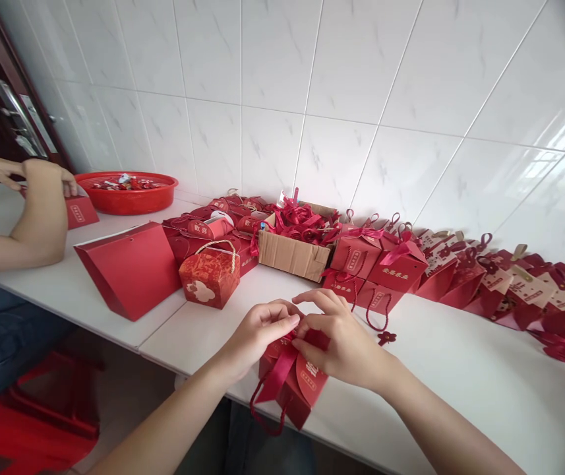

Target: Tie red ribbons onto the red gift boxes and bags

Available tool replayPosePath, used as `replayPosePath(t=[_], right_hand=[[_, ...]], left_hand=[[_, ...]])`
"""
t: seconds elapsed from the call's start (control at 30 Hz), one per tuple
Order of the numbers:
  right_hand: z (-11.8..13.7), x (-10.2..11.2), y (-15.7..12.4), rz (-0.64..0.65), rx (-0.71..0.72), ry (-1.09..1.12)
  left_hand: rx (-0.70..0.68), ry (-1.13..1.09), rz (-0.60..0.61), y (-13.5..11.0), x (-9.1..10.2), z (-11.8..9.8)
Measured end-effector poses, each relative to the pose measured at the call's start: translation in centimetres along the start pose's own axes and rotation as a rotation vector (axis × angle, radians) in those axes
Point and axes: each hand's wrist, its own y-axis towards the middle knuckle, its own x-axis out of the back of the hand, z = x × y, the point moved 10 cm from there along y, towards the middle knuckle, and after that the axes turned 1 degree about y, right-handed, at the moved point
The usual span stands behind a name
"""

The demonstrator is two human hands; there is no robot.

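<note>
A small red gift box (300, 404) with a rope handle sits at the table's front edge, below both hands. A shiny dark-pink ribbon (281, 377) crosses its top, and one loose end hangs down the side nearest me. My left hand (261, 335) pinches the ribbon at the top of the box, thumb against fingers. From the other side, my right hand (337, 338) closes thumb and index finger on the same ribbon. The fingers partly hide where the ribbon comes together. A dark red flower-shaped piece (387, 338) lies to the right of my right hand.
A cardboard box (295, 256) of ribbons stands behind, beside stacked red gift boxes (398, 260). Rows of decorated boxes (514, 290) line the wall. An orange-red box (210, 277), a large red box (131, 270) and a red basin (131, 198) stand left, near another person's arm (39, 218).
</note>
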Motion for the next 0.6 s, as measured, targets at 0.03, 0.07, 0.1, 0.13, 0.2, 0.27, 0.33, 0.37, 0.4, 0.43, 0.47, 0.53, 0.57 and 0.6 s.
replayPosePath(t=[0.03, 0.07, 0.1, 0.13, 0.2, 0.27, 0.33, 0.37, 0.4, 0.43, 0.47, 0.53, 0.57, 0.6], right_hand=[[0.1, 0.0, 0.0, 0.002, 0.004, -0.002], [0.2, 0.0, 0.1, 0.003, 0.008, -0.005], [0.2, -0.1, 0.1, 0.008, 0.013, -0.008], [0.3, -0.2, 0.1, 0.015, 0.016, -0.011], [0.2, -0.5, 0.1, 0.031, 0.017, -0.016], [0.1, -0.7, 0.0, 0.044, 0.012, -0.020], [0.0, -0.9, 0.0, 0.059, 0.010, -0.018], [-0.1, -1.0, 0.0, 0.068, 0.009, -0.017], [-0.1, -1.1, 0.0, 0.077, 0.007, -0.017], [-0.1, -1.1, 0.0, 0.084, 0.005, -0.020], [0.0, -1.2, 0.1, 0.091, 0.004, -0.025], [0.0, -1.2, 0.1, 0.098, 0.000, -0.038], [0.0, -1.2, 0.1, 0.100, 0.001, -0.043], [0.1, -1.2, 0.1, 0.102, 0.002, -0.047]], left_hand=[[-0.009, 0.017, -0.014, 0.2, 0.2, 0.0], [-0.016, 0.034, -0.030, 0.4, 0.4, 0.1], [-0.021, 0.049, -0.041, 0.6, 0.6, 0.2], [-0.025, 0.065, -0.045, 0.8, 0.7, 0.3], [-0.037, 0.099, -0.043, 1.2, 0.9, 0.5], [-0.054, 0.140, -0.039, 1.5, 1.0, 0.6], [-0.066, 0.195, -0.040, 1.7, 1.2, 0.5], [-0.073, 0.235, -0.044, 1.8, 1.3, 0.4], [-0.086, 0.291, -0.057, 1.8, 1.4, 0.2], [-0.106, 0.364, -0.080, 1.8, 1.6, -0.2], [-0.136, 0.451, -0.109, 1.7, 1.9, -0.8], [-0.217, 0.634, -0.174, 1.5, 2.2, -2.2], [-0.256, 0.707, -0.198, 1.4, 2.3, -2.8], [-0.287, 0.754, -0.213, 1.3, 2.3, -3.2]])
